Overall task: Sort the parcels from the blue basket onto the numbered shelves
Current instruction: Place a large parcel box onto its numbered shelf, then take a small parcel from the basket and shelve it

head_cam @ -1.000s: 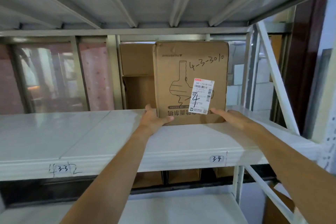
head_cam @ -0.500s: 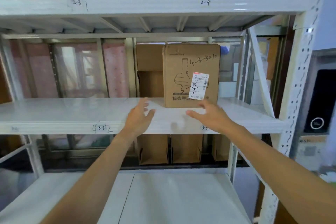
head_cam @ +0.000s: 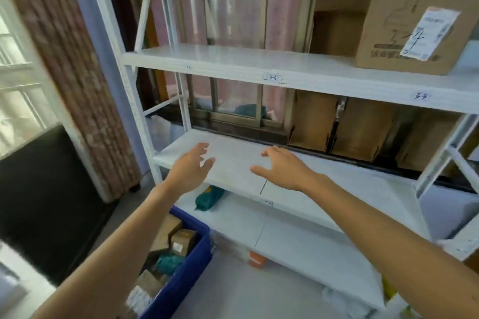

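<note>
White shelves (head_cam: 259,67) stand before a window, a brick pillar (head_cam: 67,59) to the left. A labelled box (head_cam: 414,21) rests on the upper shelf; more parcels lie in the blue basket (head_cam: 181,272) on the floor. Left hand (head_cam: 190,169) and right hand (head_cam: 283,167) hover with fingers released, grasping nothing.

The white painted metal shelving rack (head_cam: 259,70) has smooth, faintly glossy boards. At the right end of its upper board stands a matt brown cardboard box (head_cam: 404,21) bearing a white paper label (head_cam: 430,33). The blue plastic basket (head_cam: 191,264) looks smooth and holds matt cardboard parcels (head_cam: 182,241) and a crinkly teal plastic mailer bag (head_cam: 168,263).
</note>
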The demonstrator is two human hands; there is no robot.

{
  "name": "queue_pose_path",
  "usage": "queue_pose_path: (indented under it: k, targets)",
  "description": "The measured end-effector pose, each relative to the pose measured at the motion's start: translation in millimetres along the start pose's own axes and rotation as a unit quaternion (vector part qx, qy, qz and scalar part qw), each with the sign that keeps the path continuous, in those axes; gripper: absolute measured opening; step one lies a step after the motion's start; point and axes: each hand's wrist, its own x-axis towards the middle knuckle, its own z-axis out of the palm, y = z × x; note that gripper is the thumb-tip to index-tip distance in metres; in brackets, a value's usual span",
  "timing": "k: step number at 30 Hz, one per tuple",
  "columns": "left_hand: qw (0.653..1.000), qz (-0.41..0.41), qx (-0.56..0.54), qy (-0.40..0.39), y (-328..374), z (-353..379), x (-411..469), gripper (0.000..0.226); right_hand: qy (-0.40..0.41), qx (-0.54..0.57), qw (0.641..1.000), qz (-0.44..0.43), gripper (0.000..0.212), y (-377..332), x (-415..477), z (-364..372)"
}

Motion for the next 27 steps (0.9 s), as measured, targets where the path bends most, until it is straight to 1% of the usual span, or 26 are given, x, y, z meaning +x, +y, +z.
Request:
queue_pose_path:
  k: [3,6,9,11,13,16,18,20,27]
  targets:
    - [0.998,-0.048,0.043,-0.004,-59.7,-25.4,-25.7,0.049,-0.042,0.000,0.999,-0.017,0.066,-54.1,18.0,53.3]
    - [0.993,-0.093,0.067,-0.015,-119.8,-50.5,-47.4,0.043,-0.084,-0.001,0.996,-0.035,0.068,-112.0,37.3,100.9]
    - [0.986,-0.133,0.092,-0.031,-180.8,-73.1,-65.0,0.054,-0.115,-0.018,0.991,-0.059,0.065,-169.0,61.7,146.2]
    - [0.982,-0.169,0.077,-0.045,-212.1,-87.7,-74.0,0.047,-0.125,-0.010,0.990,-0.063,0.065,-200.3,75.3,174.1]
    - [0.979,-0.193,0.051,-0.049,-242.3,-98.5,-84.2,0.045,-0.141,-0.004,0.988,-0.058,0.067,-224.9,84.8,201.4]
    - [0.974,-0.220,0.033,-0.049,-285.7,-107.4,-103.8,0.050,-0.176,0.001,0.983,-0.054,0.063,-248.3,93.8,237.7]
    - [0.969,-0.237,0.000,-0.074,-311.1,-107.0,-114.2,0.052,-0.189,0.002,0.981,-0.050,0.060,-258.2,101.1,259.1]
    - [0.964,-0.252,-0.005,-0.084,-333.2,-102.7,-121.2,0.051,-0.199,0.004,0.979,-0.048,0.062,-266.6,109.7,279.9]
    - [0.944,-0.304,-0.014,-0.128,-394.1,-41.1,-128.3,0.043,-0.261,0.002,0.964,-0.044,0.068,-271.7,141.7,356.4]
